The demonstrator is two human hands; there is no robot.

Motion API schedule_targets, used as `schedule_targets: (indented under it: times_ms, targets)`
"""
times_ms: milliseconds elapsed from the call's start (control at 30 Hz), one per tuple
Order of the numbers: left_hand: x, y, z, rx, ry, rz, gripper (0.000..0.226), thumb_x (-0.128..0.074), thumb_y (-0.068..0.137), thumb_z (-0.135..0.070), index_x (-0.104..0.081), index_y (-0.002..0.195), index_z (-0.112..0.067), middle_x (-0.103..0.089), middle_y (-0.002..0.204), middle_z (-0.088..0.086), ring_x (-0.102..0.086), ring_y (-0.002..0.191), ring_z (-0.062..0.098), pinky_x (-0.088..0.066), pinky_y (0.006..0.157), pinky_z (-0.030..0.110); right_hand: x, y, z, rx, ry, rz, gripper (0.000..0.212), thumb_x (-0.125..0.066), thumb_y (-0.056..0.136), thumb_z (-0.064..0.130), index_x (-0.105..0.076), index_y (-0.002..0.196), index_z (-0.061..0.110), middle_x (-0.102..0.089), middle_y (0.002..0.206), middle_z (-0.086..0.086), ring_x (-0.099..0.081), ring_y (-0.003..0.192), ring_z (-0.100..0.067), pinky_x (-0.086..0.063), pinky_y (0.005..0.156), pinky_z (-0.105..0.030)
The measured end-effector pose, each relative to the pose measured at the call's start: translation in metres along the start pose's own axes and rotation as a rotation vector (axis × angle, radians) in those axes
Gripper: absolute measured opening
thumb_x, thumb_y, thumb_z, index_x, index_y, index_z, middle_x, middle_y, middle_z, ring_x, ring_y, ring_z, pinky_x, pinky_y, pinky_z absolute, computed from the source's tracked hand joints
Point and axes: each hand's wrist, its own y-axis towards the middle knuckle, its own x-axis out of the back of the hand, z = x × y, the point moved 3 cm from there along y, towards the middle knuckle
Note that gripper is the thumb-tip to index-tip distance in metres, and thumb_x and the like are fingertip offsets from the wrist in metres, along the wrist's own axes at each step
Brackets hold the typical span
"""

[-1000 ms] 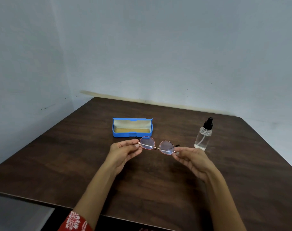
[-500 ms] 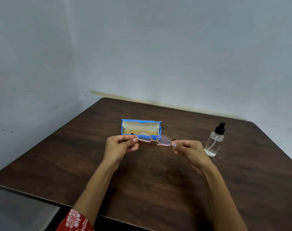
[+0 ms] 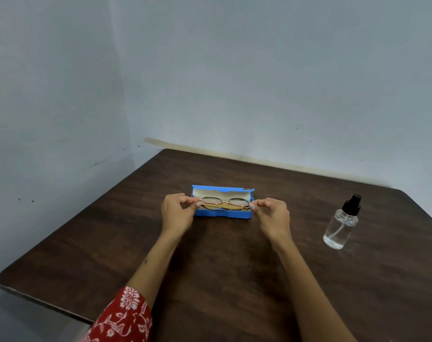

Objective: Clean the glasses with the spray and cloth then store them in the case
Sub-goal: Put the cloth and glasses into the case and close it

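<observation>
Head view: the left hand (image 3: 176, 209) and the right hand (image 3: 271, 214) each pinch one end of the folded glasses (image 3: 223, 203). The glasses sit just over the open blue case (image 3: 222, 213) on the brown counter (image 3: 210, 267). The spray bottle (image 3: 342, 224) stands upright, well off to the right.

Dark wood-grain tabletop (image 3: 224, 280), corners rounded, far edge set against the wall. Blue case (image 3: 222, 213) lying open directly on it, near the middle, closer to the far edge than the near edge; lid raised toward the far edge, pale lining showing. Clear spray bottle (image 3: 341, 225) with black pump top standing upright near the right edge, well apart from case.
</observation>
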Motion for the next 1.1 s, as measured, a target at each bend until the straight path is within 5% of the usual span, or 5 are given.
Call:
schedule_targets:
  times_ms: [200,900,1100]
  targets:
    - [-0.013,0.016,0.013,0.045,0.082,-0.021,0.021,-0.072,0.08,-0.015,-0.072,0.101,-0.01,-0.052,0.127,0.006,-0.045,0.121,0.019,-0.039,0.099,0.031,-0.008,0.012,0.004,-0.059,-0.038,-0.02,0.005,-0.068,0.085,0.021,-0.071,0.088,0.024,-0.054,0.12,-0.004,-0.042,0.122,-0.018,-0.035,0.089,-0.024]
    - [-0.028,0.017,0.019,-0.163,0.43,-0.019,0.02,-0.058,0.088,-0.015,-0.072,0.101,-0.008,-0.045,0.135,0.009,-0.037,0.127,0.021,-0.037,0.103,0.032,-0.02,0.016,0.009,-0.053,-0.266,-0.011,0.018,-0.067,0.086,0.021,-0.073,0.103,0.018,-0.045,0.136,-0.005,-0.038,0.127,-0.02,-0.043,0.098,-0.037]
    - [-0.023,0.012,0.017,-0.184,0.307,-0.055,0.027,-0.062,0.084,-0.011,-0.068,0.11,-0.005,-0.043,0.135,0.007,-0.039,0.127,0.017,-0.03,0.096,0.019,-0.015,0.011,0.009,-0.068,-0.138,-0.13,0.018,-0.064,0.086,0.018,-0.073,0.1,0.012,-0.054,0.13,-0.005,-0.047,0.121,-0.016,-0.034,0.086,-0.022]
